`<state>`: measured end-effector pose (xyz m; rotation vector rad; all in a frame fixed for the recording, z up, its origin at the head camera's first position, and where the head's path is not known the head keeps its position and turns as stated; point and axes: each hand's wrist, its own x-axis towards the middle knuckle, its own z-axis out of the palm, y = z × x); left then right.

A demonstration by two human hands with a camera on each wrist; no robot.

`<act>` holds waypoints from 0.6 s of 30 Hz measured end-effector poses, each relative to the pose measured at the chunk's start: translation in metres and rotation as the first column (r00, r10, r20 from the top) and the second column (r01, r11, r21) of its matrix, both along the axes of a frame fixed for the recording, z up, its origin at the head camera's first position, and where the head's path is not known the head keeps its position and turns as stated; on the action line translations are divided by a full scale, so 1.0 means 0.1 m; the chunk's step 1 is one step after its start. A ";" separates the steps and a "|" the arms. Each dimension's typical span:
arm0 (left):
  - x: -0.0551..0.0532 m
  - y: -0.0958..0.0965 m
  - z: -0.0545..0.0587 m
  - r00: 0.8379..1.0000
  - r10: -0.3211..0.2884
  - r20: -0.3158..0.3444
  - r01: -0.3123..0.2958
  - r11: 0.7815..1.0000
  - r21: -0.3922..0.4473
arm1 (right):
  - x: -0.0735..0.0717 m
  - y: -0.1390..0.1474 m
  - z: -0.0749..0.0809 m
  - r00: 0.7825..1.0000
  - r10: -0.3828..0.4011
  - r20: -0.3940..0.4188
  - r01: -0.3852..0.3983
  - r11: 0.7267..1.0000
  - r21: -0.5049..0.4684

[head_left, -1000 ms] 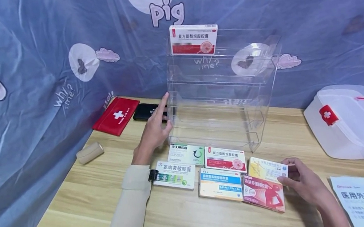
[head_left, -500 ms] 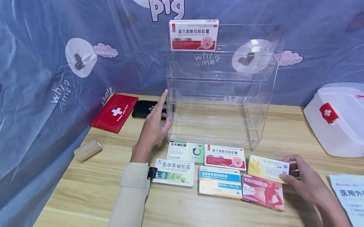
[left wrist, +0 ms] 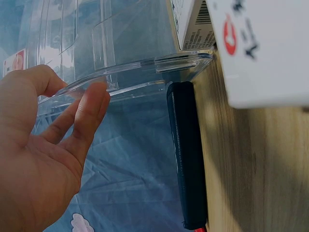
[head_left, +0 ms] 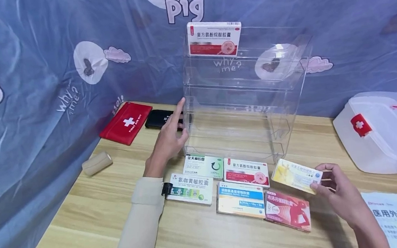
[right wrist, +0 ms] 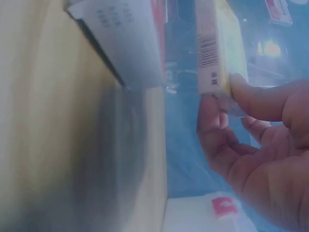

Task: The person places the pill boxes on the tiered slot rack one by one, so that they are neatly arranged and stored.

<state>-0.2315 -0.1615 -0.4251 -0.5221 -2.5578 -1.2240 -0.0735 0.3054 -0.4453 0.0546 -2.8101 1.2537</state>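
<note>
My left hand (head_left: 169, 140) is at the left side of a clear acrylic display rack (head_left: 245, 125), its thumb and fingers on either side of the panel's edge in the left wrist view. Between thumb and fingers, my right hand (head_left: 341, 194) pinches the right end of a yellow-and-white medicine box (head_left: 297, 176), raised and slightly tilted. Below it lies a pink-red capsule box (head_left: 287, 211). Beside that are a blue-and-orange box (head_left: 240, 199), a red-and-white box (head_left: 246, 172), a green-and-white box (head_left: 202, 166) and a white box with a green band (head_left: 189, 188). Another red-and-white box (head_left: 214, 39) stands on the rack's top tier, at left.
A red first aid pouch (head_left: 126, 123), a black case (head_left: 156, 119) and a tan bandage roll (head_left: 97, 163) lie at the left. To the right are a white first aid box (head_left: 376, 139) and a mask packet (head_left: 394, 217). A blue printed curtain (head_left: 131, 18) hangs behind.
My right hand has lifted the yellow-and-white box off the pink-red one and moved it slightly up and right. The left hand stays at the rack.
</note>
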 end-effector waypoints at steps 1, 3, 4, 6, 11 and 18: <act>0.00 0.00 0.00 1.000 0.000 0.000 0.000 1.000 -0.003 | -0.01 0.00 0.01 1.000 0.000 -0.024 0.000 1.000 -0.005; 0.01 0.00 0.00 1.000 -0.001 -0.001 0.001 1.000 -0.004 | -0.06 -0.02 0.06 0.997 -0.003 -0.071 0.003 1.000 -0.004; 0.01 0.01 0.00 1.000 -0.002 -0.002 0.002 1.000 -0.003 | -0.08 -0.02 0.09 0.995 -0.007 -0.095 0.007 1.000 0.000; 0.01 0.01 0.00 1.000 -0.003 0.000 0.003 1.000 -0.003 | -0.14 -0.04 0.17 0.990 -0.016 -0.140 0.015 1.000 -0.006; 0.02 0.02 -0.01 1.000 0.009 0.000 -0.009 1.000 -0.013 | -0.31 -0.12 0.46 0.967 -0.053 -0.250 0.055 0.998 0.001; 0.02 0.02 0.00 1.000 0.013 -0.006 -0.013 1.000 -0.013 | -0.64 -0.30 0.93 0.920 -0.119 -0.373 0.163 0.983 0.088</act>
